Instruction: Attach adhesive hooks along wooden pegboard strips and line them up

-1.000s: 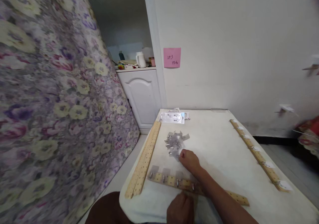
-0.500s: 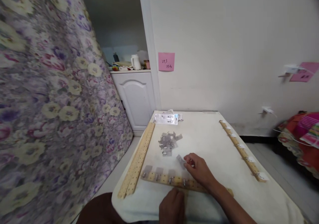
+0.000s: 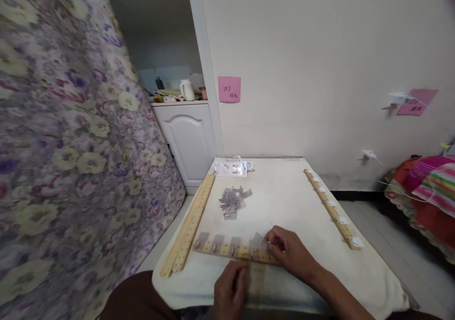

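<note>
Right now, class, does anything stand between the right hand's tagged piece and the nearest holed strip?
Nothing visible does: the right hand holds the tagged piece close by the holed strip; the left hand is at its near edge.

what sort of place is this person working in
Probably a room in a home: a floral curtain hangs at the left, a white jug stands on a panelled cabinet, and bright striped fabric lies at the right.

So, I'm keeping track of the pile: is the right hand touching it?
Apart: the head view shows bare white cloth between the right hand and the pile.
</note>
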A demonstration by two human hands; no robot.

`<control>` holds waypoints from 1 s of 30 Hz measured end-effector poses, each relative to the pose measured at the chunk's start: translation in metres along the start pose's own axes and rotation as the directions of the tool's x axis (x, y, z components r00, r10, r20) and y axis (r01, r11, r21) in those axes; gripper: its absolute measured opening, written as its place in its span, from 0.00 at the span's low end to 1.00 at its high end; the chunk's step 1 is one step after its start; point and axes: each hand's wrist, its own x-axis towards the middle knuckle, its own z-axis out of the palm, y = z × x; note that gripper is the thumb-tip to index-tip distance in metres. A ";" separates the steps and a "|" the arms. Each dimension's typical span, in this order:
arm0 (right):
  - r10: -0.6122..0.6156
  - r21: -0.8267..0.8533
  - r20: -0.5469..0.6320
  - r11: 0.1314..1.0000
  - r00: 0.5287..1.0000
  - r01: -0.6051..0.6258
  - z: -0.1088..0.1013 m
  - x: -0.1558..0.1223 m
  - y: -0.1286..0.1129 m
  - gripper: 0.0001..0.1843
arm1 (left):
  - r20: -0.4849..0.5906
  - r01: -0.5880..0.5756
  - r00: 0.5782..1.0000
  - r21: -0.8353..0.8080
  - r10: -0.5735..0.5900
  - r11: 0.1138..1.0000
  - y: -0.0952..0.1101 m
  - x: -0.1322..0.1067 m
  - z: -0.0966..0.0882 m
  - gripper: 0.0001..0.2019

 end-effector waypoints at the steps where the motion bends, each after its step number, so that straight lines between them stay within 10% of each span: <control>1: -0.016 -0.022 0.018 1.000 1.000 0.017 -0.001 -0.002 -0.003 0.04 | -0.007 0.080 0.997 -0.069 -0.080 0.994 0.010 0.002 -0.001 0.11; 10: -0.151 -0.020 0.144 0.988 0.978 0.156 -0.003 -0.008 -0.008 0.09 | 0.227 0.464 0.885 -0.469 -0.405 0.751 0.032 0.016 0.014 0.18; 22: -0.023 0.110 0.109 0.994 0.994 0.011 -0.002 -0.008 0.007 0.22 | 0.336 0.584 0.798 -0.639 -0.501 0.501 0.039 0.011 0.049 0.17; 30: 0.142 0.442 0.252 0.863 0.957 -0.244 -0.009 -0.007 0.030 0.08 | 0.328 0.603 0.783 -0.610 -0.528 0.515 0.039 0.011 0.055 0.16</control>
